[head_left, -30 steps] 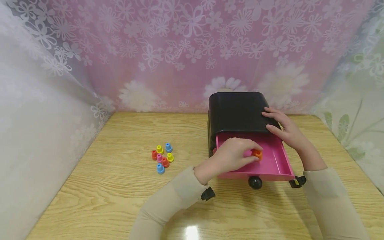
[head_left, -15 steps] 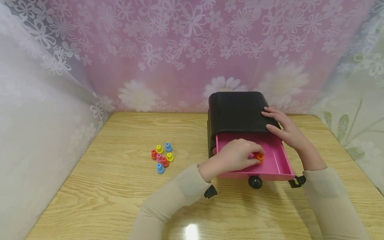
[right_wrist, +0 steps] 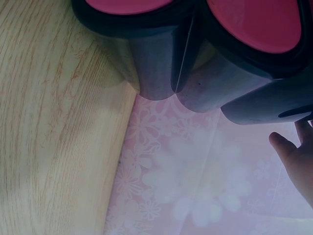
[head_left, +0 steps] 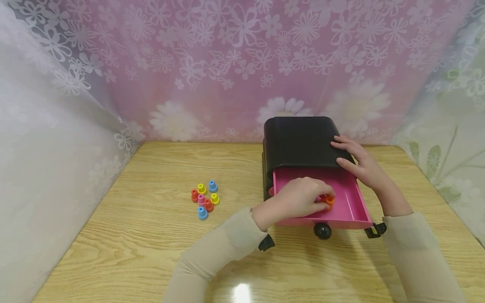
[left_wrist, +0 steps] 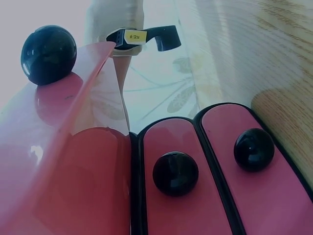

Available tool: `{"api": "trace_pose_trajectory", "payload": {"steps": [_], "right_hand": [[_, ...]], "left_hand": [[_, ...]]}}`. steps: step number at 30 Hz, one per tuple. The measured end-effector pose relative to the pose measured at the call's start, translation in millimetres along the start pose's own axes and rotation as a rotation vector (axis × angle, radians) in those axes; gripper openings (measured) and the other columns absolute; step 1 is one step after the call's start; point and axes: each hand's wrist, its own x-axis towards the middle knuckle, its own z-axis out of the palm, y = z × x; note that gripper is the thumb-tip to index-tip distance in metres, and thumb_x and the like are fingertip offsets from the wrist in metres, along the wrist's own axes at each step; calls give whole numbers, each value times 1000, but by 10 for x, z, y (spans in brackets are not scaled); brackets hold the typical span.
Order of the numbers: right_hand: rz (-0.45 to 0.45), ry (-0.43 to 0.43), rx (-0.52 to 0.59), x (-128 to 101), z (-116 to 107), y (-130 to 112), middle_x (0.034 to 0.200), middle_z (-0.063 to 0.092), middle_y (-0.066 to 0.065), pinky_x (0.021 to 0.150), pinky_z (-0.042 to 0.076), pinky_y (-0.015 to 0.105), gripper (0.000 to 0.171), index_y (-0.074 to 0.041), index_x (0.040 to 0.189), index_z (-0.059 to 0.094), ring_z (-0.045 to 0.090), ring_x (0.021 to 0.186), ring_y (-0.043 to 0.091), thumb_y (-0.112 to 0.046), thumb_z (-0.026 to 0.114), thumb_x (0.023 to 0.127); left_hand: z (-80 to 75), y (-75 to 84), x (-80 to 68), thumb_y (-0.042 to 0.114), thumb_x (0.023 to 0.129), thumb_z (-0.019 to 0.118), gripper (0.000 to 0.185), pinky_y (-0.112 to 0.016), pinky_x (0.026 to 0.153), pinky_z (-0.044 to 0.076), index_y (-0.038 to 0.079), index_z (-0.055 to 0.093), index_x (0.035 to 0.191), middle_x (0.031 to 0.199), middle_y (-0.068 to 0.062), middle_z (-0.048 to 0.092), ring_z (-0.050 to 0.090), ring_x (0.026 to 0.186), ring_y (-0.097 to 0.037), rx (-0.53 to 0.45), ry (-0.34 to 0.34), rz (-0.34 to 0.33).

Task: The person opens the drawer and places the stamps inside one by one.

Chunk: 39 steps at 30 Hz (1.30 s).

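Note:
A black drawer cabinet (head_left: 303, 141) stands on the table with its top pink drawer (head_left: 346, 193) pulled out. My left hand (head_left: 299, 197) reaches into this drawer and pinches a small orange peg (head_left: 329, 202) between thumb and fingers, low near the drawer's front. The fingers partly cover the peg. My right hand (head_left: 361, 166) rests on the right side of the cabinet's top with its fingers spread. Its thumb and fingertips (right_wrist: 281, 144) show against the black casing in the right wrist view. The left wrist view shows the pink drawer fronts but not the left hand.
Several red, yellow, blue and pink pegs (head_left: 201, 200) stand grouped on the wooden table (head_left: 151, 235) left of the cabinet. A round black knob (head_left: 322, 230) sticks out from the drawn-out drawer. Two lower drawers with knobs (left_wrist: 176, 173) are closed. A floral curtain (head_left: 227, 71) hangs behind.
The left hand has moved a little to the right and toward the drawer's front, carrying the orange peg. The right hand, the drawer and the pegs on the table have stayed in place.

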Motion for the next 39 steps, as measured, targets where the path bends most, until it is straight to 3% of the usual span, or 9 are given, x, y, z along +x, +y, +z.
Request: {"api": "trace_pose_trajectory", "payload": {"steps": [11,20,33,39], "right_hand": [[3,2,-8,-9,4,-10,136,28,23,98,9,59,42,7,125,43,12,132,17,3,52,83],[-9,14,-15,-15,9,-17,135,28,25,104,10,42,41,9,123,43,12,131,16,6,51,83],[-2,13,-7,-16,5,-20,136,29,23,103,11,43,41,8,124,43,13,131,18,4,51,84],[-6,9,-5,-7,1,-42,137,29,20,104,12,34,42,5,125,43,13,131,18,1,53,85]], "left_hand": [[-24,9,-27,30,79,65,29,-9,69,38,20,63,106,91,14,56,48,76,2,26,4,-20],[-96,-16,-123,28,81,64,29,-10,73,38,20,63,108,99,12,59,51,84,2,7,57,-38],[-179,-85,-313,25,79,67,30,-9,78,37,14,64,106,97,6,62,54,89,-3,-61,196,-67],[-195,-137,-442,19,78,68,27,-11,80,37,9,64,103,95,1,63,55,88,-5,-122,302,-29]]}}
